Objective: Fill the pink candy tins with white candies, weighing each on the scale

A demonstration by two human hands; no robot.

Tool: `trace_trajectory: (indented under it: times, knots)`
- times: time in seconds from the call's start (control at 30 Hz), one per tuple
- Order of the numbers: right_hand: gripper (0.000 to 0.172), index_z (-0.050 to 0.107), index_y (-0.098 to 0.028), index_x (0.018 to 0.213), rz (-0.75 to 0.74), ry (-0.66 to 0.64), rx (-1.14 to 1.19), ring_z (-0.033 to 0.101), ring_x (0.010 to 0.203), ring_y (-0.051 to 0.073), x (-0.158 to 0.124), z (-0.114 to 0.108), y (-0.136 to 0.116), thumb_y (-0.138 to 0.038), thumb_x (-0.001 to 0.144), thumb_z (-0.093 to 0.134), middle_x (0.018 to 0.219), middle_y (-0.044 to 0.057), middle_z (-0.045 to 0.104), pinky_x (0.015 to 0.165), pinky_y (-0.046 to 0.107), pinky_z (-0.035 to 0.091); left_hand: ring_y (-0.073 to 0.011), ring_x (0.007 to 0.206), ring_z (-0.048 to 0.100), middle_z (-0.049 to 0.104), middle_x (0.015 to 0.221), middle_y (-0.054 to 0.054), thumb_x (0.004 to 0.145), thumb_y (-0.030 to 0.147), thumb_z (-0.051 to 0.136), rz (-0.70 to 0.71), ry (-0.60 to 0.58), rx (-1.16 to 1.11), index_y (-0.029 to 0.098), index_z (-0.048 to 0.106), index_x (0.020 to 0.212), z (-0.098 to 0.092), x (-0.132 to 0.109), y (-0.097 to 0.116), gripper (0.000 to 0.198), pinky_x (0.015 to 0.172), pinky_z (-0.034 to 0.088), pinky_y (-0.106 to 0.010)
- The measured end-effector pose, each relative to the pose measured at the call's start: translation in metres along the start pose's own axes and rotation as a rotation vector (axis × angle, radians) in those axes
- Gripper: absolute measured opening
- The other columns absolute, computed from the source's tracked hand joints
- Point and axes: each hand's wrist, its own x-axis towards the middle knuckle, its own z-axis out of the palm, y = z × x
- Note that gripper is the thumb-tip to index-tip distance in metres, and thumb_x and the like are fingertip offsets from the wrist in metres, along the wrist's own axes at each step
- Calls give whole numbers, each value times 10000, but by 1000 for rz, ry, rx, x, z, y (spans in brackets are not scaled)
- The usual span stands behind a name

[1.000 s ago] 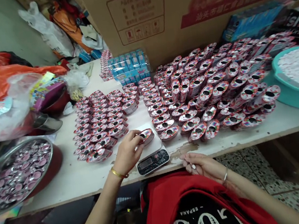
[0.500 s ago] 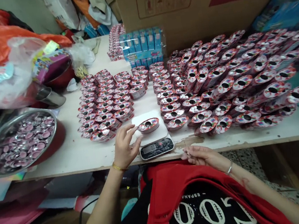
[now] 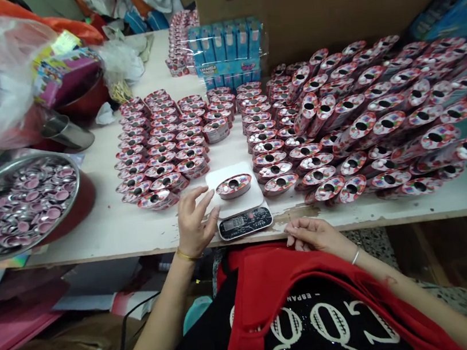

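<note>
Oval red-and-pink tin [image 3: 234,186] sits centred on the white digital scale [image 3: 244,222], free of touch, leaving its reading undisturbed; left hand [image 3: 193,221] open just beside it, right hand [image 3: 315,234] curled at the white tabletop [image 3: 104,216] edge, its grip unclear.

Head-worn view looks forward and down over the left hand [image 3: 192,224] and right hand [image 3: 315,233].

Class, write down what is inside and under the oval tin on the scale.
White candies and a dark round hole show in the oval tin. Under it is the scale's white platform; the tin's underside and the platform beneath it are covered.
</note>
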Motion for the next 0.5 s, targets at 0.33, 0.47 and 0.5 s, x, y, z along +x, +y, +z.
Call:
trace_trajectory:
  times: [0.33, 0.47, 0.5]
  knots:
    - [253, 536, -151, 783, -525, 25, -542, 387, 462, 57, 23, 33, -72, -388, 861, 497, 584, -39, 504, 464, 187, 291, -261, 1280, 353, 457, 1343, -80, 834, 366, 545, 103, -118, 141, 252, 526, 1177, 20, 20, 13, 362, 1056, 238, -488]
    - [172, 585, -146, 792, -716, 57, -868, 461, 586, 91, 47, 61, -109, -266, 875, 495, 629, -11, 547, 578, 204, 331, -254, 1240, 399, 485, 1297, -97, 829, 353, 552, 14, -18, 99, 241, 530, 1173, 19, 20, 12, 362, 1035, 273, -459]
    - [157, 592, -143, 798, -721, 63, -941, 474, 600, 96, 53, 67, -115, -247, 873, 501, 646, -1, 566, 591, 207, 333, -251, 1228, 411, 494, 1282, -98, 831, 344, 551, -4, -4, 88, 239, 538, 1162, 18, 18, 11, 348, 1027, 283, -450]
